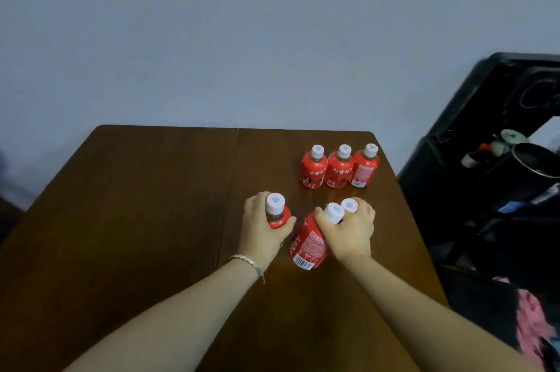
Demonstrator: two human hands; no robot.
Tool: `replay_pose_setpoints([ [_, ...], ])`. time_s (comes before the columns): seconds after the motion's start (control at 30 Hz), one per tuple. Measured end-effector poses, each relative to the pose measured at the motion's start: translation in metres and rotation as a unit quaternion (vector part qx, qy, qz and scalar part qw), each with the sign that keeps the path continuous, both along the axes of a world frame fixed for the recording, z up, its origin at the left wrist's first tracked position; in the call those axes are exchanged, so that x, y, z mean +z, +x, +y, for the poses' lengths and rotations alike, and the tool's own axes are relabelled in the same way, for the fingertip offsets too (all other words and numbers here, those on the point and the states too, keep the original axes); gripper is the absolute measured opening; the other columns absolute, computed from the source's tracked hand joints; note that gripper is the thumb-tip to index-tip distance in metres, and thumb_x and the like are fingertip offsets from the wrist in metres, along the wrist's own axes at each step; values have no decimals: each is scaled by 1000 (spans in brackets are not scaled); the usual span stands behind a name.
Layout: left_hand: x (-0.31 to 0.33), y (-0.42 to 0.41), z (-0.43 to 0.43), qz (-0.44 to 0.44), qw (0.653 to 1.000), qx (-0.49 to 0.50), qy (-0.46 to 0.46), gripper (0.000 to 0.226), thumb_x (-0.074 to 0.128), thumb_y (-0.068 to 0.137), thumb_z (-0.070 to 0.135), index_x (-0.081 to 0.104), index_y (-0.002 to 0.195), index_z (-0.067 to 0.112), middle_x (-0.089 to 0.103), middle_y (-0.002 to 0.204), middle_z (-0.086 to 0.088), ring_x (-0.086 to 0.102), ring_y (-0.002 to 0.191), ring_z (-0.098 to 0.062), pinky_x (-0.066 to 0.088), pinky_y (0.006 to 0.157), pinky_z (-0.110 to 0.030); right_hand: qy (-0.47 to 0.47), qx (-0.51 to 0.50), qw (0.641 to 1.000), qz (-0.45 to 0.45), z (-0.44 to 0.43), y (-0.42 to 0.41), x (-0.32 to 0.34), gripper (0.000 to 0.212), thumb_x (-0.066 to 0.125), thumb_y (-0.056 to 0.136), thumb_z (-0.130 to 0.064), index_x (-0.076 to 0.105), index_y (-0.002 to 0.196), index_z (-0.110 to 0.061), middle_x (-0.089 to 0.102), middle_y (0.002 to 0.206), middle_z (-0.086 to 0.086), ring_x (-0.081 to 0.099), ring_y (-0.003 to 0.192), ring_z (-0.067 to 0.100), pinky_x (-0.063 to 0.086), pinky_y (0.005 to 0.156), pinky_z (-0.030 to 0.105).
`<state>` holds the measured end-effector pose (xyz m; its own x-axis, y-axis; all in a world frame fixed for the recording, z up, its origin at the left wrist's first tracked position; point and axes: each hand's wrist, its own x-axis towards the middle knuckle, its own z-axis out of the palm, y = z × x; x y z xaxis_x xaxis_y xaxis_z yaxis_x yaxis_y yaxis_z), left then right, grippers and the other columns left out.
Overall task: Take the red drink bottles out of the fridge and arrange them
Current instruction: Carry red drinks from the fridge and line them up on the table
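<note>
Head view: the left hand (260,229) wraps its fingers (286,222) round one upright bottle (277,217). The right hand (351,232) pinches two necks, with the tilted bottle (309,246) leaning over the worktop (136,205). That double grip may slip and topple the far row (339,167).

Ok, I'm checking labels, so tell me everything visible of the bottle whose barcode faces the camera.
The barcode bottle is plastic-looking, wrapped in a red label with white print and a white barcode patch near its base; its cap is white. It tilts over the brown table, base nearer the camera. The right hand grips its neck together with a second bottle.
</note>
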<state>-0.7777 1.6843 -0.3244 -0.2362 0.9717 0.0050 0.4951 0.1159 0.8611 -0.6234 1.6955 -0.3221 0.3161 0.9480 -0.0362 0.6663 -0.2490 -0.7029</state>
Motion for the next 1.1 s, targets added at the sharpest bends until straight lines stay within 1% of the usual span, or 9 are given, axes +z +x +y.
replay_pose_setpoints([
  [0.23,-40,-25,71,-4,1000,29,-9,48,78,70,14,47,104,20,41,111,1,48,102,-13,39,82,-19,4,31,999,-41,78,-36,-37,56,64,80,-48,57,116,-5,43,131,9,26,130,25,23,112,41],
  [0.4,-70,-41,92,-13,999,42,-19,48,80,66,7,46,97,21,41,106,1,51,99,-17,38,83,-20,37,26,989,-142,98,-69,-65,44,73,73,-43,72,105,-14,52,123,18,39,122,40,28,101,53],
  [0.53,-77,-51,97,-32,995,78,-49,50,81,65,10,45,97,22,42,105,2,51,95,-13,35,72,-4,-24,29,982,-187,106,-75,-69,61,62,75,-59,59,126,-26,40,135,17,28,130,38,24,102,54],
  [0.6,-70,-52,99,-1,996,62,-66,52,81,64,11,43,97,22,43,103,3,52,99,-15,37,76,-9,-69,48,979,-188,108,-70,-67,72,54,75,-68,46,136,-32,28,142,14,17,134,34,23,103,52],
  [0.67,-57,-52,99,110,993,21,-34,51,80,66,16,46,105,20,46,111,3,48,112,-18,41,94,-26,-114,73,975,-174,108,-58,-61,86,52,69,-77,33,141,-35,17,145,12,10,136,32,27,103,53],
  [0.73,-42,-48,101,219,971,-66,65,49,75,69,23,52,112,14,51,120,-3,46,119,-21,34,106,-43,-151,99,972,-150,107,-43,-54,97,55,63,-80,25,144,-34,11,146,11,5,137,31,31,102,53],
  [0.8,-26,-36,106,264,941,-196,84,49,65,72,33,55,116,13,57,117,-5,54,110,-23,39,101,-44,-169,133,968,-131,105,-29,-48,99,63,63,-71,24,144,-32,8,144,11,4,136,30,34,102,50],
  [0.93,-10,1,117,349,861,-363,-64,49,55,81,41,46,127,25,50,112,-4,53,102,-25,45,80,-37,-220,249,935,-125,108,-9,-31,100,77,66,-40,18,146,-33,7,140,9,7,132,30,33,106,42],
  [1.1,-6,36,110,392,812,-386,-198,50,65,81,34,47,123,13,43,120,-14,51,105,-33,45,81,-38,-204,295,920,-159,117,13,-19,83,70,77,-19,24,145,-30,26,135,7,26,127,28,38,101,37],
])
